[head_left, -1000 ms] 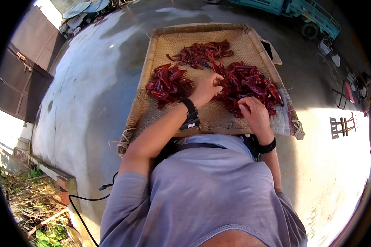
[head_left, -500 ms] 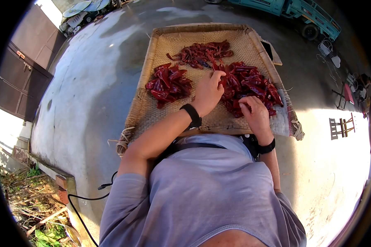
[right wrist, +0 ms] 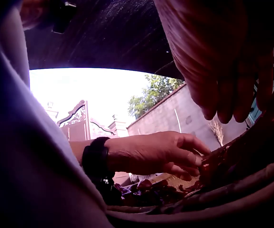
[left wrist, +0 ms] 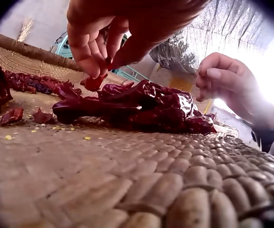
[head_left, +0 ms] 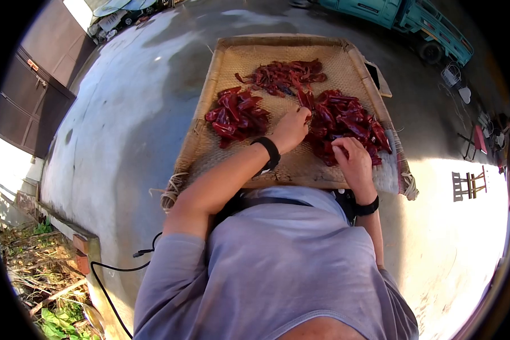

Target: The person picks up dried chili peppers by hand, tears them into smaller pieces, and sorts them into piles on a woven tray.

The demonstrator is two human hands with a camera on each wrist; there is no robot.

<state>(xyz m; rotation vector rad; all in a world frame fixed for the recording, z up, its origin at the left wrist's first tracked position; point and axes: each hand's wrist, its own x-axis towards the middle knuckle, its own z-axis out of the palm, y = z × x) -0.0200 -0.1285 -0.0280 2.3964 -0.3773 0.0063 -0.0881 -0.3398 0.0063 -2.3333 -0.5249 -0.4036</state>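
Observation:
My left hand (head_left: 292,130) is at the left edge of a pile of glossy dried red chilies (head_left: 345,116). In the left wrist view its thumb and fingertips pinch a small red chili piece (left wrist: 94,83) just above the pile. Over the near side of that pile hovers my right hand (head_left: 355,161), fingers loosely bent and nothing visible in them. A smaller pile of glossy chilies (head_left: 238,116) lies to the left. Thinner, shrivelled chili pieces (head_left: 283,76) are heaped farther back. All rest on a woven tray (head_left: 204,158).
Torn chili bits (left wrist: 12,116) and yellow seeds (left wrist: 87,138) lie on the weave. A phone-like dark slab (head_left: 374,73) sits by the tray's right rim. Beyond are a teal vehicle (head_left: 374,11), a low stool (head_left: 469,184) and a black cable (head_left: 110,294).
My left hand's fingers have drawn together, and its wrist has turned at the pile's left edge. The right hand has hardly moved. The head view has shifted slightly.

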